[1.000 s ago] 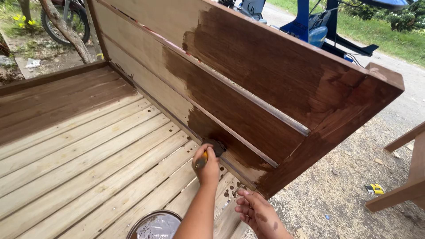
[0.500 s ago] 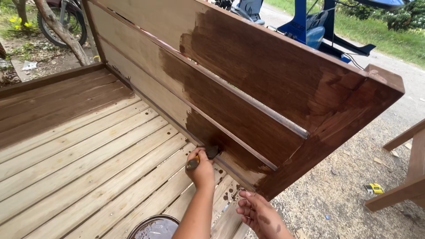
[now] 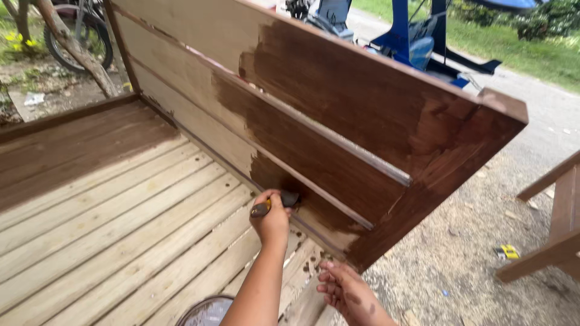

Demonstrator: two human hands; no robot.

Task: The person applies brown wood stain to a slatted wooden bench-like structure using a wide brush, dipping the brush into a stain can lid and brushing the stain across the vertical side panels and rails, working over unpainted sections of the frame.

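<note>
From the head camera I see my left hand (image 3: 272, 220) closed tight around a paintbrush (image 3: 279, 202), its bristles pressed to the bottom of the bench backrest (image 3: 338, 115) where the dark stain ends. My right hand (image 3: 350, 293) hangs loosely open with stain-smeared fingers spread, holding nothing, just above the slatted seat (image 3: 121, 223). A round stain can (image 3: 202, 311) sits at the lower edge.

Slatted wooden bench (image 3: 121, 217), tin (image 3: 205, 312) atop
</note>
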